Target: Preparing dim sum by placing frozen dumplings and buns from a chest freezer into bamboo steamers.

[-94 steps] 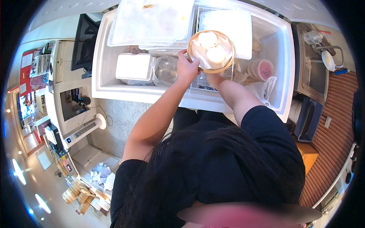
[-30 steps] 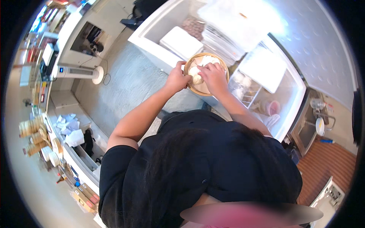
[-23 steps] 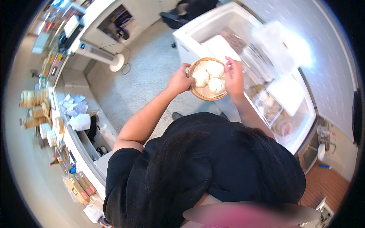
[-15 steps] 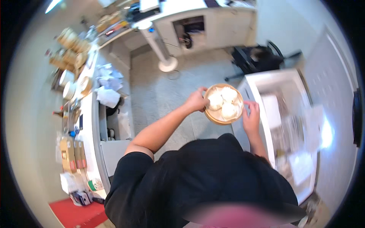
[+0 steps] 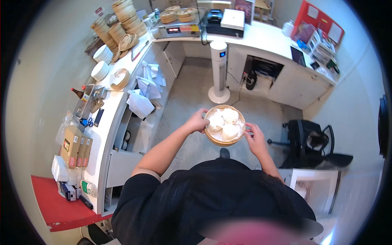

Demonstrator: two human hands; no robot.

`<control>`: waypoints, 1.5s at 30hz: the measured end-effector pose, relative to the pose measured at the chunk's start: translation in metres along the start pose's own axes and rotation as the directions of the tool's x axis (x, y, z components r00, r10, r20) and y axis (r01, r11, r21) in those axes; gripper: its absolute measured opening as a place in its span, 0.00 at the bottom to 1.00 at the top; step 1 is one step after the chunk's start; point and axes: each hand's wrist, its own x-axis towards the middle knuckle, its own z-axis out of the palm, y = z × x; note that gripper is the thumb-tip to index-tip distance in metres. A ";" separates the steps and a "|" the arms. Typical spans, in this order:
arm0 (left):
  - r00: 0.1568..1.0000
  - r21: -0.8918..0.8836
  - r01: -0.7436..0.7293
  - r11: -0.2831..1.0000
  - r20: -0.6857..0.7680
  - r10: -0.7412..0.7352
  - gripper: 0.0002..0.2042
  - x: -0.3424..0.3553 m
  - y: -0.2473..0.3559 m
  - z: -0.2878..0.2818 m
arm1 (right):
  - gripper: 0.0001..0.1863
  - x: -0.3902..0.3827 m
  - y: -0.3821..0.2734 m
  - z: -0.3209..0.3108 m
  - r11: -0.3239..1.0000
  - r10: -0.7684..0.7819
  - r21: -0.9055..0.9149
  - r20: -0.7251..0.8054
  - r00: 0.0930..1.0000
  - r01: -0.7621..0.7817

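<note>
Where three white buns (image 5: 231,131) sit clustered on crinkled paper (image 5: 212,134), a round, pale bamboo steamer (image 5: 223,143) encloses them, held up before the person's torso (image 5: 218,194). The left hand (image 5: 197,122) clamps its rim, thumb over the edge, other fingers mostly hidden; the right hand (image 5: 255,139) curls half-open at the opposite side, and I can't tell whether it grips. The torso partly hides a white freezer (image 5: 316,173).

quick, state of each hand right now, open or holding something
Left hand: closed on the left rim of the bamboo steamer.
Right hand: at the steamer's right rim; whether it grips cannot be told.
</note>
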 end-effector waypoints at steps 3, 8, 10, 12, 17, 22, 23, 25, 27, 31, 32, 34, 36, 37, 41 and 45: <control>0.986 0.004 0.018 1.000 -0.163 -0.017 0.29 0.028 0.008 -0.060 | 0.18 0.096 -0.018 0.014 0.994 -0.106 0.032 0.139 0.985 0.102; 0.948 -0.085 0.026 0.996 -0.313 -0.052 0.30 0.068 0.023 -0.182 | 0.17 0.241 -0.066 0.065 0.937 -0.338 0.013 0.293 0.894 0.350; 0.938 -0.121 0.044 0.992 -0.337 -0.083 0.29 0.080 0.029 -0.237 | 0.16 0.280 -0.084 0.095 0.911 -0.408 0.076 0.300 0.862 0.405; 0.917 -0.123 0.049 0.991 -0.389 -0.093 0.29 0.099 0.025 -0.296 | 0.16 0.322 -0.103 0.127 0.904 -0.427 0.156 0.247 0.870 0.399; 0.896 -0.049 0.028 0.998 -0.442 -0.046 0.28 0.151 0.036 -0.443 | 0.12 0.424 -0.110 0.207 0.921 -0.390 0.147 0.380 0.839 0.362; 0.879 0.054 0.001 0.999 -0.475 0.025 0.29 0.212 0.066 -0.584 | 0.07 0.524 -0.161 0.249 0.933 -0.341 0.056 0.458 0.821 0.356; 0.876 0.067 -0.025 0.997 -0.479 0.054 0.29 0.225 0.078 -0.607 | 0.07 0.549 -0.177 0.251 0.937 -0.330 0.049 0.448 0.831 0.346; 0.872 0.080 -0.070 0.994 -0.480 0.100 0.29 0.248 0.101 -0.650 | 0.07 0.608 -0.201 0.254 0.911 -0.389 0.019 0.378 0.840 0.413; 0.875 0.066 -0.116 0.991 -0.464 0.134 0.29 0.275 0.125 -0.690 | 0.07 0.677 -0.227 0.258 0.876 -0.457 -0.051 0.229 0.860 0.479; 0.872 0.093 -0.178 0.980 -0.447 0.201 0.29 0.328 0.185 -0.746 | 0.12 0.853 -0.273 0.245 0.833 -0.443 -0.380 -0.022 0.896 0.402; 0.868 0.090 -0.184 0.979 -0.452 0.205 0.28 0.342 0.202 -0.753 | 0.13 0.903 -0.273 0.239 0.810 -0.436 -0.473 -0.089 0.896 0.347; 0.868 0.156 -0.215 0.964 -0.422 0.262 0.23 0.367 0.239 -0.759 | 0.14 0.990 -0.268 0.226 0.824 -0.274 -0.553 -0.199 0.941 0.124; 0.870 0.140 -0.223 0.965 -0.417 0.262 0.24 0.396 0.266 -0.769 | 0.15 1.064 -0.257 0.230 0.780 -0.126 -0.625 -0.194 0.973 -0.023; 0.865 0.139 -0.224 0.965 -0.428 0.262 0.24 0.410 0.274 -0.778 | 0.16 1.094 -0.254 0.240 0.709 0.032 -0.688 -0.188 0.982 -0.155; 0.873 0.154 -0.262 0.953 -0.384 0.302 0.25 0.466 0.298 -0.809 | 0.21 1.159 -0.239 0.276 0.646 0.162 -0.750 -0.052 0.985 -0.146; 0.884 0.143 -0.259 0.955 -0.363 0.294 0.24 0.532 0.320 -0.828 | 0.22 1.173 -0.222 0.294 0.514 0.349 -0.854 0.118 0.929 -0.084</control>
